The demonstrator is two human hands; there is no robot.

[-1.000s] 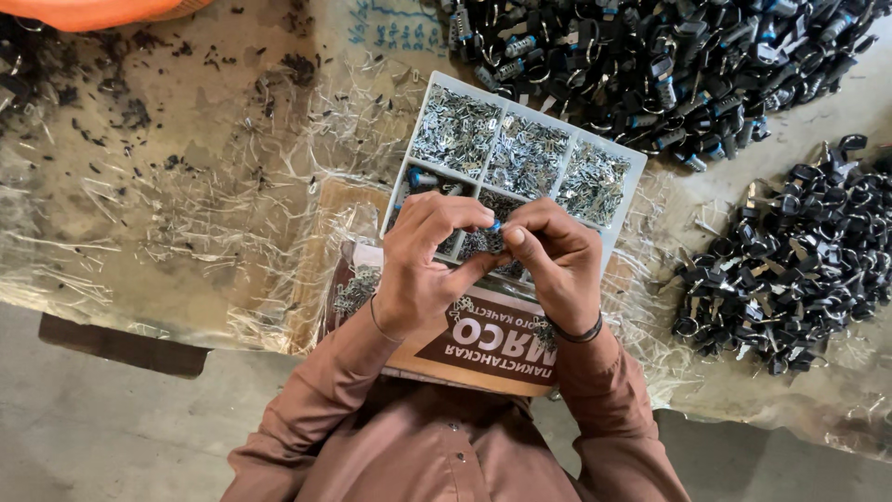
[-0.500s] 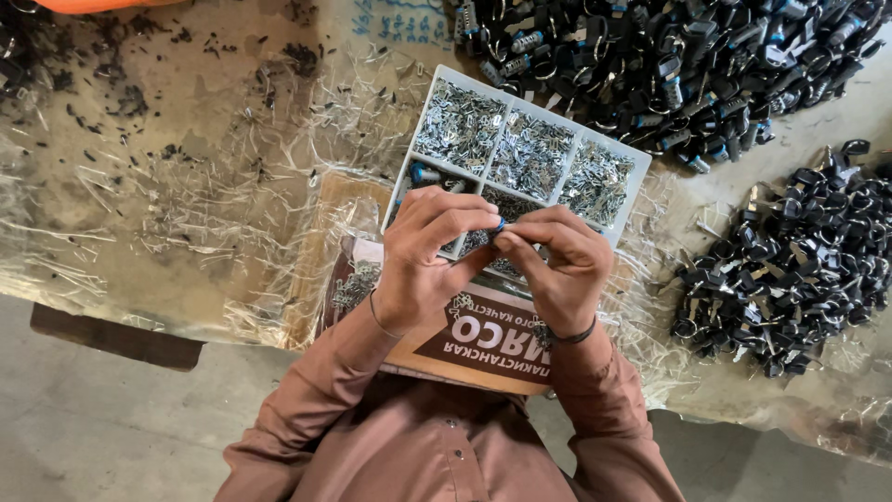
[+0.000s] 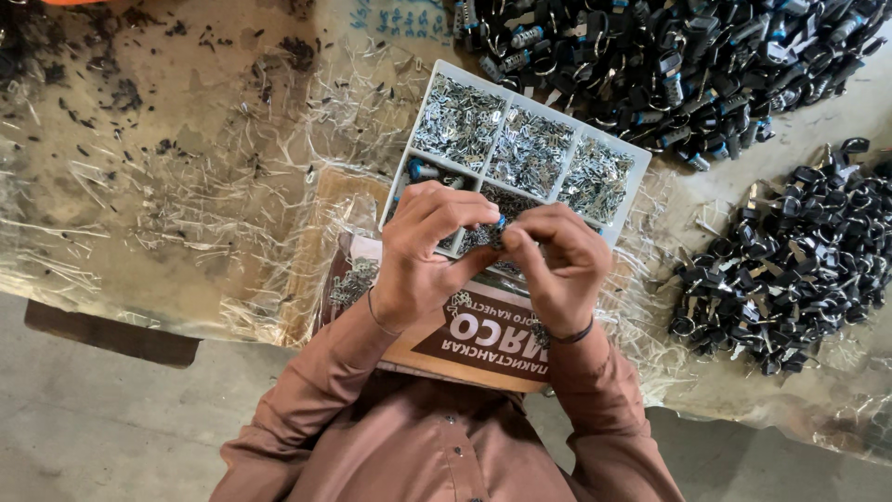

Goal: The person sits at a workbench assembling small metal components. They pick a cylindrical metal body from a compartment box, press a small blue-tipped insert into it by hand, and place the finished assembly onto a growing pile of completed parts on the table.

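left hand point(image 3: 429, 249): my fingers were curled in narrow, thumb and forefinger pinched on a small part with a blue tip point(image 3: 500, 223), held above the near edge of the sorting tray.
right hand point(image 3: 554, 264): my fingers were bent close too, their tips meeting the left hand's on the same small part; i could not tell which hand bore most of it.
small part: it sat between both sets of fingertips, mostly hidden by them, only the blue tip showing.
sorting tray point(image 3: 639, 168): a white plastic tray with compartments lay on the table just beyond my hands; the three far compartments were full of small silvery metal pieces point(image 3: 531, 150), the near ones were partly covered by my hands.
cardboard box point(image 3: 476, 336): a brown printed box lay at the near edge of the table under my wrists.
table point(image 3: 167, 158): covered in crinkled clear plastic sheet, with dark crumbs scattered over its far left corner.
far pile point(image 3: 650, 51): a big heap of black parts with metal rings, some with blue ends, lay along the far edge, right of the tray.
right pile point(image 3: 790, 270): a second heap of black parts lay toward the right edge, well apart from my hands.
sleeves point(image 3: 316, 390): brown, down to both wrists.
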